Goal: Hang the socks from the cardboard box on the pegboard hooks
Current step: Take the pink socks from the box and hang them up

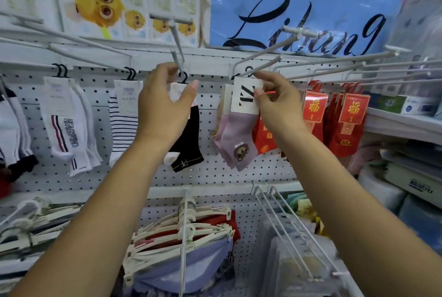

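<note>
My left hand [165, 100] grips the white card of a black sock pair [189, 138], whose black hanger hook [183, 77] is at the tip of a white pegboard hook [177, 62]. My right hand [277, 102] pinches the white card of a lilac sock pair [239, 146] with a bear patch, which hangs from another peg hook [258, 68]. More lilac and yellow socks hang behind that pair. The perforated white pegboard [215, 177] fills the background. No cardboard box is in view.
White and striped socks [69, 129] hang on hooks at the left. Red sock packs [344, 124] hang at the right. Long bare white hooks [358, 67] jut out at head height. Garments on white hangers [186, 232] and a wire rack [282, 220] sit below. Shelves [406, 124] hold packages at right.
</note>
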`<state>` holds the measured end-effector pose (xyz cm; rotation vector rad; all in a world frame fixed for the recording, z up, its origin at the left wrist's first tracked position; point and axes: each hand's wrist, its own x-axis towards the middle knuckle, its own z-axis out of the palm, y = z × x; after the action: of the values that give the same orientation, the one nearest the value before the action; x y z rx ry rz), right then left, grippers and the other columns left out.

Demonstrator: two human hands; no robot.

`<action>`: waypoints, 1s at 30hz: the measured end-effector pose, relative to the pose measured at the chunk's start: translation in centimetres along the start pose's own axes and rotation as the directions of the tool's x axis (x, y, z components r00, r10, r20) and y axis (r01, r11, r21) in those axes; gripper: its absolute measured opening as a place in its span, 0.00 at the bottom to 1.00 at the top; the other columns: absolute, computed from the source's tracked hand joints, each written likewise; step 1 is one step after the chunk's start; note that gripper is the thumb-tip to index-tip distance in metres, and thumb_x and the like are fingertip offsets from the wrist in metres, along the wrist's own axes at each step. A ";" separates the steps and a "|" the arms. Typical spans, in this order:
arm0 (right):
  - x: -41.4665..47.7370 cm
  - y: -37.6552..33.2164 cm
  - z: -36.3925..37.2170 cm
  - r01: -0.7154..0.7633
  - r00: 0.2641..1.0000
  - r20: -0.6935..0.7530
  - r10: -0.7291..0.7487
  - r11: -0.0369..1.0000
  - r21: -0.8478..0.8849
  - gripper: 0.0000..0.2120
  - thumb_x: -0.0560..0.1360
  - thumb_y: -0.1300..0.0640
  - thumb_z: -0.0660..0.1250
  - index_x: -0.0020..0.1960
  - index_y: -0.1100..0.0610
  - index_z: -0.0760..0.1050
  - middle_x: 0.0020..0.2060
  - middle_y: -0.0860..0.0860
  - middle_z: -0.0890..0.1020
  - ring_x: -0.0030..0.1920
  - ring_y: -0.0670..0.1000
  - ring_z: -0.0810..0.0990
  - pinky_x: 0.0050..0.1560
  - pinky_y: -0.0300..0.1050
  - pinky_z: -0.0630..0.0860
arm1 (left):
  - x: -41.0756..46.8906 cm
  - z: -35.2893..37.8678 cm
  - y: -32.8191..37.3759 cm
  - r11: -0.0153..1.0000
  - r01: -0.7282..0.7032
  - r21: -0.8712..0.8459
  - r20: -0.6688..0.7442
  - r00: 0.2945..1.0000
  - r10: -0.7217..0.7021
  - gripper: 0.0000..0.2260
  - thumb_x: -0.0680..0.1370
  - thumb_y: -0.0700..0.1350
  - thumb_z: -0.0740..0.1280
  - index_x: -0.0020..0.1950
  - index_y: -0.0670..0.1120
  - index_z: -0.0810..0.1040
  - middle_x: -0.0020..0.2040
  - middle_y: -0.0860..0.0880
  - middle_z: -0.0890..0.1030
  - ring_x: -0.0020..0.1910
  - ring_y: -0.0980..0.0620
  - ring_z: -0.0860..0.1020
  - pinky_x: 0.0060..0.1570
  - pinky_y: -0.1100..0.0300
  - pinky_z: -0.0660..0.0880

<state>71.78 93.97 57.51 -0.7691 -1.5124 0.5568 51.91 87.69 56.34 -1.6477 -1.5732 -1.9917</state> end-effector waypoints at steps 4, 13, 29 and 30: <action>0.4 0.0 0.7 0.017 0.999 0.047 -0.015 0.999 -0.046 0.14 0.80 0.65 0.66 0.61 0.50 0.80 0.43 0.45 0.78 0.40 0.39 0.77 0.46 0.36 0.80 | 0.9 -1.1 -0.2 0.999 -0.051 0.013 0.098 0.994 0.050 0.15 0.80 0.51 0.70 0.67 0.54 0.76 0.62 0.57 0.79 0.62 0.61 0.75 0.62 0.60 0.71; 1.3 1.1 1.2 -0.011 0.996 0.091 0.024 0.991 -0.137 0.13 0.79 0.62 0.67 0.62 0.51 0.79 0.46 0.46 0.76 0.41 0.43 0.75 0.48 0.40 0.78 | 0.8 -1.9 -0.5 0.995 -0.076 0.069 0.167 0.984 0.064 0.16 0.81 0.50 0.69 0.69 0.55 0.75 0.62 0.59 0.75 0.63 0.60 0.74 0.61 0.60 0.70; -9.2 -0.1 -5.7 0.034 0.960 0.280 0.026 0.978 -0.208 0.25 0.75 0.45 0.72 0.69 0.50 0.72 0.63 0.45 0.76 0.61 0.43 0.75 0.56 0.33 0.71 | -12.5 -6.3 4.9 0.974 -0.062 0.216 0.220 0.975 0.013 0.20 0.80 0.51 0.69 0.73 0.52 0.74 0.73 0.54 0.72 0.71 0.57 0.69 0.71 0.63 0.65; -10.9 -0.2 -6.5 0.051 0.951 0.310 0.019 0.975 -0.218 0.25 0.75 0.44 0.72 0.69 0.49 0.72 0.63 0.44 0.76 0.61 0.43 0.75 0.58 0.35 0.72 | -14.3 -6.8 5.6 0.973 -0.055 0.224 0.223 0.975 0.003 0.20 0.80 0.52 0.69 0.72 0.53 0.74 0.72 0.55 0.73 0.69 0.60 0.69 0.68 0.68 0.63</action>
<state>78.05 85.03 51.06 -0.8702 -1.8957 0.5175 56.81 73.03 49.60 -1.8351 -1.7629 -1.5853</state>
